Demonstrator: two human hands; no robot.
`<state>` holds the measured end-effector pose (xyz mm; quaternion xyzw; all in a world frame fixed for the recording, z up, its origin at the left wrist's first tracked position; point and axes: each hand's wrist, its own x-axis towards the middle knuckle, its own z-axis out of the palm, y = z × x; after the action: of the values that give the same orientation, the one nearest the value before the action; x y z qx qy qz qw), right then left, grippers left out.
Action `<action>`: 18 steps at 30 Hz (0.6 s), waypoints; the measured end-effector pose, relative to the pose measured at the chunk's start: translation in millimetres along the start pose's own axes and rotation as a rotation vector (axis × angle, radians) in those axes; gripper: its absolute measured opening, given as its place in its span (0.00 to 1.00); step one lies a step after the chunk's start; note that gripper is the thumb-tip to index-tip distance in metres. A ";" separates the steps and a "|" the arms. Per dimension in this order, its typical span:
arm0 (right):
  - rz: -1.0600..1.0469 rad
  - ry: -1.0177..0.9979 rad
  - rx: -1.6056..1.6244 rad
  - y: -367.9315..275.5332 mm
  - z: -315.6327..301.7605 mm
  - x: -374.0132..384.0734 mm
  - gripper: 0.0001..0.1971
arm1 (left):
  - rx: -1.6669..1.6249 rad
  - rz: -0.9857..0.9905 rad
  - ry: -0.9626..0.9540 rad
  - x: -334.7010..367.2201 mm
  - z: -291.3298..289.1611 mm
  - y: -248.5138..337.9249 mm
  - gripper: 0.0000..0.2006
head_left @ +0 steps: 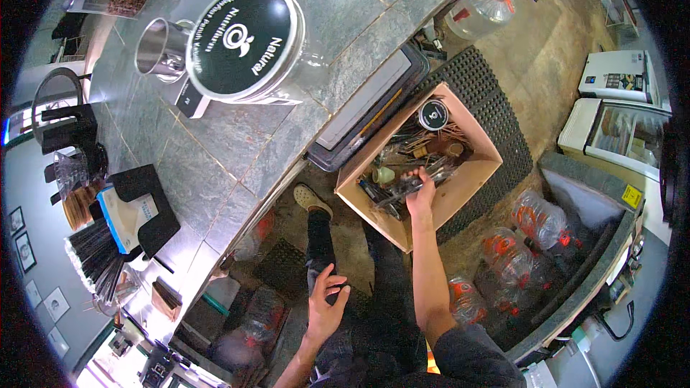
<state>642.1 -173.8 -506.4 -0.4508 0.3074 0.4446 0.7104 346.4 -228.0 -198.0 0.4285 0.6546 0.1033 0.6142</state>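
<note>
My right hand (420, 194) reaches down into an open cardboard box (392, 224). Its fingers are closed around part of a pile of dark and clear plastic-looking pieces (435, 172), too small to name. Also in the box are a bundle of thin brown sticks (424, 140), a small pale cup (384, 175) and a round tub with a dark lid (433, 114). Near my leg, my left hand (326, 304) hangs with its fingers apart, holding nothing.
To the left runs a grey tiled counter (208, 165) bearing a dark-lidded tub (241, 39), a metal cup (162, 49) and a straw holder (154, 205). A perforated black mat (496, 108) lies under the box. Clear bottles (510, 262) stand at right.
</note>
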 end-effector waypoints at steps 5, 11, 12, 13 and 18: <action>0.031 -0.089 0.023 -10.1 -4.5 -23.6 0.08 | 0.031 0.078 -0.008 -2.0 2.5 3.9 0.29; 0.044 -0.095 -0.056 -20.6 -11.3 -31.0 0.15 | 0.039 0.080 0.007 -7.2 8.1 6.5 0.30; 0.052 -0.099 -0.057 -16.9 -7.1 -32.6 0.15 | 0.040 0.079 0.015 -8.0 7.9 2.7 0.30; 0.017 -0.122 -0.118 -19.3 -7.6 -29.2 0.11 | 0.029 0.095 0.014 -7.8 10.0 0.2 0.30; 0.025 -0.038 -0.337 -30.3 -12.7 -9.0 0.15 | 0.030 0.092 0.001 -6.7 17.4 -8.6 0.30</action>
<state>665.4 -194.5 -492.9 -0.5514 0.2205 0.5070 0.6248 357.4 -244.6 -202.8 0.4671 0.6361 0.1220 0.6019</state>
